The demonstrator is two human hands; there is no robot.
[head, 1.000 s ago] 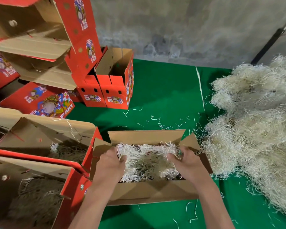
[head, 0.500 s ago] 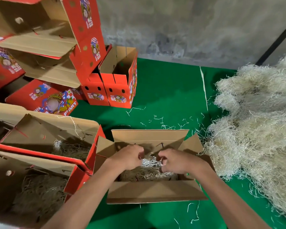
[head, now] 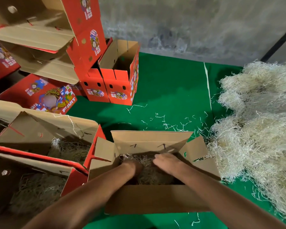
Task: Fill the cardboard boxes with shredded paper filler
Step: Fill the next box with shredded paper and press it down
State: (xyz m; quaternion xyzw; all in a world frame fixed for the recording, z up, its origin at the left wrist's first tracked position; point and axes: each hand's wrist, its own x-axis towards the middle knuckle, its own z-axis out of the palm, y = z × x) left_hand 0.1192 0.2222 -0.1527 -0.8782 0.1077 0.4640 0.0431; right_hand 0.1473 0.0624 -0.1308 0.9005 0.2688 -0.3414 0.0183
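An open cardboard box (head: pixel 149 141) stands on the green mat in front of me, flaps spread outward. Shredded paper filler (head: pixel 147 172) lies low inside it, in shadow. Both my hands are down in the box. My left hand (head: pixel 132 166) is pushed into the filler, its fingers hidden. My right hand (head: pixel 167 162) lies flat on top of the filler with fingers straight, pressing down.
A big heap of pale shredded paper (head: pixel 257 123) lies on the right. Two filled boxes (head: pixel 69 149) sit at my left. Red printed boxes (head: pixel 116 83) are stacked at the back left. Loose strands litter the green mat (head: pixel 168 90) below a grey wall.
The hands went from gripping a raised white clump at the box top to pushing it deep inside. The filler now sits low and flattened.
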